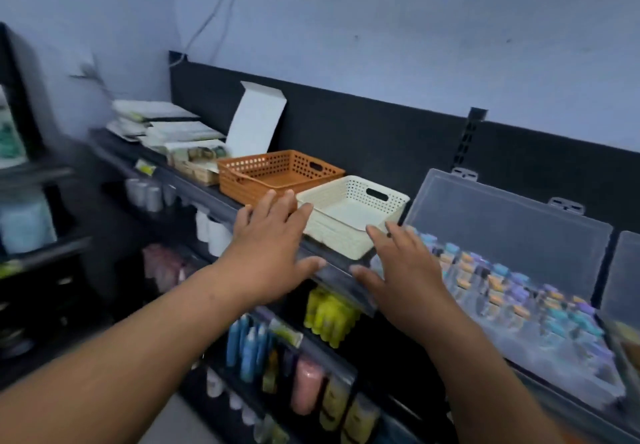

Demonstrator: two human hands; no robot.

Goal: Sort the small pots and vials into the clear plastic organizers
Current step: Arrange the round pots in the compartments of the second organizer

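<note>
Your left hand (273,253) and right hand (405,270) are spread, empty; the clear organizer (502,232) lies lengthwise along the shelf (214,201).

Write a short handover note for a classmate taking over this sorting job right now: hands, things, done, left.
Left hand: open, empty, by the left front corner of the cream basket.
Right hand: open, empty, between that basket and the clear organizer.
Done: organizer lid up, rows of coloured-capped vials already inside. The basket appears empty.
Left: cannot tell; blur hides any unfilled compartments.
</note>
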